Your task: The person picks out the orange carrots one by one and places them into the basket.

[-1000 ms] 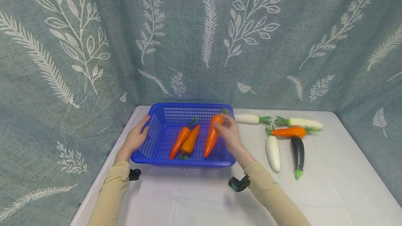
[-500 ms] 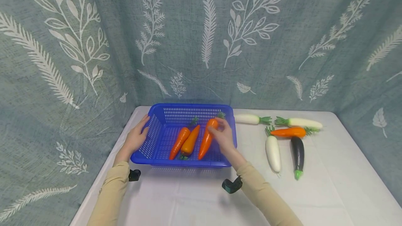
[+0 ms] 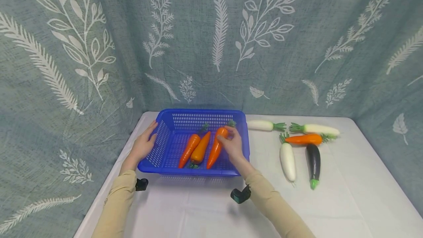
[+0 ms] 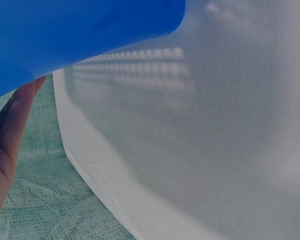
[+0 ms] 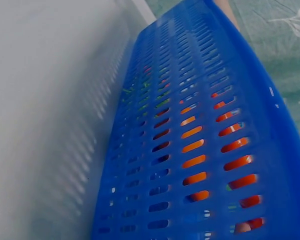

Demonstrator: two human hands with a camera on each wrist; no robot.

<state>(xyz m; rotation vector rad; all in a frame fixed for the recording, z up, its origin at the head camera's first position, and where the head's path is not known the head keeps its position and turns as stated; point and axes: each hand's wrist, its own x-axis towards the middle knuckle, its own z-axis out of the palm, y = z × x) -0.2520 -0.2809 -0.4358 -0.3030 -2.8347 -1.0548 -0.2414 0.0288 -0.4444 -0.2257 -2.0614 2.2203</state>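
A blue perforated plastic basket (image 3: pixel 195 172) stands on the table. Two carrots lie side by side inside it, a reddish orange carrot (image 3: pixel 190 150) and a yellower carrot (image 3: pixel 200 149) with its leafy end toward the front. My right hand (image 3: pixel 233 143) reaches into the basket's right half and grips another orange carrot (image 3: pixel 215 152) near its thick leafy end; its tip points to the front wall. My left hand (image 3: pixel 143 144) rests against the basket's left side, fingers fairly straight along the rim. In the right wrist view, orange shows through the slots of the basket wall (image 5: pixel 285 150).
Right of the basket lie two white radishes (image 3: pixel 260 125) (image 3: pixel 320 129) at the back and a third radish (image 3: pixel 288 161) nearer. An orange carrot (image 3: pixel 303 139) and a dark eggplant (image 3: pixel 313 162) lie beside them. A patterned curtain (image 3: pixel 205 47) hangs behind the white-covered table (image 3: pixel 198 208).
My right hand has moved left and slightly toward me with its carrot, bringing it closer to the two other carrots in the basket. The left hand has stayed put.
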